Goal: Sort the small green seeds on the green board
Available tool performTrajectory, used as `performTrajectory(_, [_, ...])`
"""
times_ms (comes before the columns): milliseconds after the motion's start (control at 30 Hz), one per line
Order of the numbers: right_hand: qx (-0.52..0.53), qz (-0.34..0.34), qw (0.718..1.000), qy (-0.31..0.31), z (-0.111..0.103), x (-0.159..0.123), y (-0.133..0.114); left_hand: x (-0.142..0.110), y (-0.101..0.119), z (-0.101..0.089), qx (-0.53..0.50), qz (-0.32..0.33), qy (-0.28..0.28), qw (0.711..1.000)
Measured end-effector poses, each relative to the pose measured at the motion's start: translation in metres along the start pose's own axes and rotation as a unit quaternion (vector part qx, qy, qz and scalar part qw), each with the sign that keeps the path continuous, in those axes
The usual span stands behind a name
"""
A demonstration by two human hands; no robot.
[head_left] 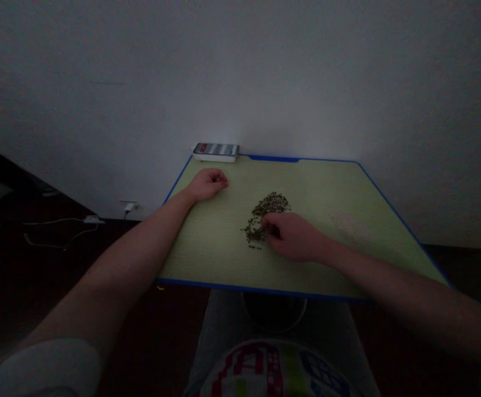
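A loose heap of small dark brown grains or seeds (274, 204) lies in the middle of the pale green tabletop (223, 259). Its near part is scattered towards me. At this near part my right hand (293, 236) rests with thumb and fingers pinched together; what is between them is too small to make out. My left hand (208, 185) lies on the table's far left, fingers curled inward, apart from the heap. Whether it holds anything is hidden. Beyond my right hand, a thin spread of pale grains (350, 227) lies on the right side.
A phone (216, 149) lies on a white box (214, 158) at the far left corner. Blue edging (393, 207) borders the table, and a wall (290, 82) stands behind it. Below the near edge, a dark round container (274, 313) sits between my legs. White cables (93, 219) run along the floor, left.
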State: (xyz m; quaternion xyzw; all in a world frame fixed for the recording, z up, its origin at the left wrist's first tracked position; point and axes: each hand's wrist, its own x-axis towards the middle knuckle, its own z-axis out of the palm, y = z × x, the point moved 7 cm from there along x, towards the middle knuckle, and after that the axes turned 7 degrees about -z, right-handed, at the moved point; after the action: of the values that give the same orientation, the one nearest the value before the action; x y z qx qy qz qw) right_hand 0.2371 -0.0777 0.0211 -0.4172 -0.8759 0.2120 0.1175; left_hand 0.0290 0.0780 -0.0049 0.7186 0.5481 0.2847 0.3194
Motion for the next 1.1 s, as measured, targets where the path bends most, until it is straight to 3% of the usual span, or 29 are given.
performTrajectory(367, [0.016, -0.04, 0.999, 0.002, 0.001, 0.003, -0.003, -0.002, 0.002, -0.001, -0.01, 0.0, 0.003, 1.0])
performTrajectory(833, [-0.003, -0.014, 1.0, 0.013, 0.0, 0.005, -0.004, 0.001, -0.002, -0.001, -0.01, -0.001, 0.008, 1.0])
performTrajectory(1100, [0.017, -0.045, 0.999, 0.012, 0.004, 0.01, -0.01, 0.0, 0.0, -0.001, -0.009, 0.008, 0.004, 1.0])
